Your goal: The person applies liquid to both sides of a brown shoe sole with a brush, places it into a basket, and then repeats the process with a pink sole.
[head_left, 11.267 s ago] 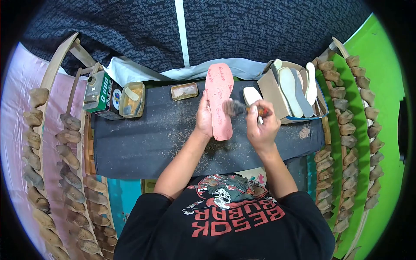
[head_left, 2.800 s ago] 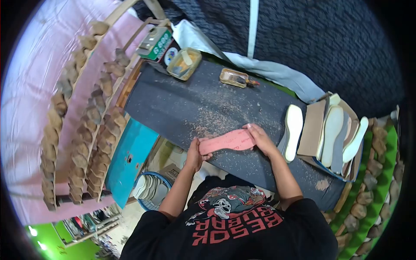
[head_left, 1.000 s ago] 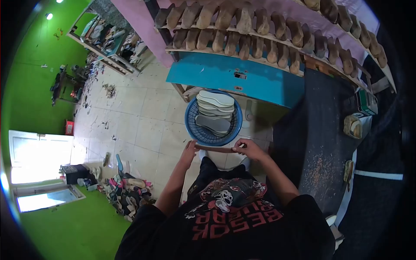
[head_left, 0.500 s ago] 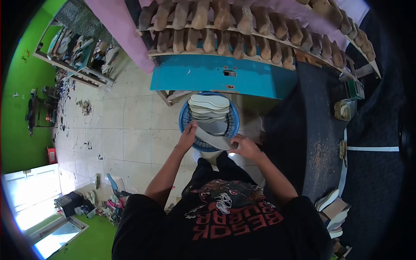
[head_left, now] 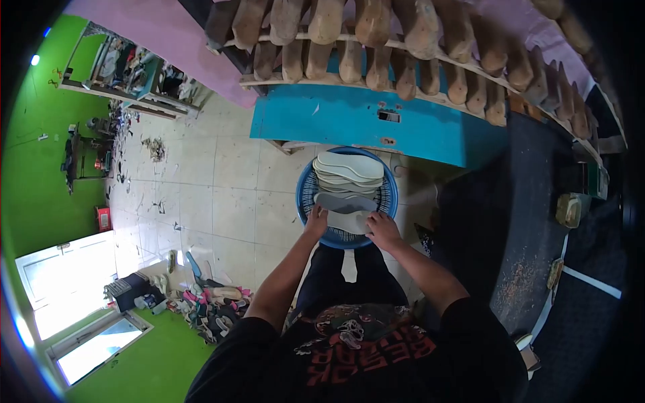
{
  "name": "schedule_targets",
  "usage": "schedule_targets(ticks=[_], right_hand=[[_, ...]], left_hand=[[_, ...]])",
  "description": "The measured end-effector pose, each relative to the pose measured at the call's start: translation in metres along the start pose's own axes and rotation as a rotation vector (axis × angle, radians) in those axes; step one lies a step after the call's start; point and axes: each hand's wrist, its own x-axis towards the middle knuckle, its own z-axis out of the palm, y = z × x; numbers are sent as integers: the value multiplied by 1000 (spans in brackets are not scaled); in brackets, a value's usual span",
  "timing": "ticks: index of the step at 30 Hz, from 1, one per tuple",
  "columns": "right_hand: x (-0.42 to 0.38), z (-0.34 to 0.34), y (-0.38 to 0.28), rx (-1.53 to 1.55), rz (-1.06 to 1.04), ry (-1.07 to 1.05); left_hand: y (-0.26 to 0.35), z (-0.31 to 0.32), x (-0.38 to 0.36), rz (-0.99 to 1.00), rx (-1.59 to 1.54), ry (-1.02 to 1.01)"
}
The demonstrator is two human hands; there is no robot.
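A pale shoe sole [head_left: 349, 222] spans the front of the round blue basket [head_left: 303, 189], held at both ends. My left hand [head_left: 316, 222] is closed on its left end. At the right end, the fingers of my right hand [head_left: 382, 230] pinch it near the basket's rim. Just behind it lies a grey sole [head_left: 345, 203], partly overlapped by the held one. Farther back in the basket, several cream soles [head_left: 350, 166] are piled on one another.
Wooden shoe lasts [head_left: 377, 65] line racks above a blue panel [head_left: 349, 121]. On the right runs a dark bench [head_left: 524, 221] with crumbs on it. Shoes and scraps [head_left: 215, 302] are heaped at lower left. A cluttered shelf [head_left: 138, 74] stands at upper left.
The held sole has gone from slanting to nearly level and sits lower in the basket's front. Both hands stayed on it. The whole view has shifted, with the basket now farther right.
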Motion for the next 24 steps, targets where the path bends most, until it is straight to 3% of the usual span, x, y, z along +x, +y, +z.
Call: schedule_targets(ticks=[5, 11, 16, 22, 24], right_hand=[[36, 54, 17, -81, 39, -93], [77, 88, 32, -220, -8, 111], [92, 97, 31, -282, 34, 126], [88, 87, -4, -397, 209, 40], [89, 92, -7, -252, 344, -33]], left_hand=[[-24, 14, 35, 12, 310, -25], [-16, 6, 59, -30, 422, -25], [-31, 0, 77, 37, 446, -46], [-29, -4, 74, 13, 418, -149], [-30, -7, 74, 49, 377, -163]])
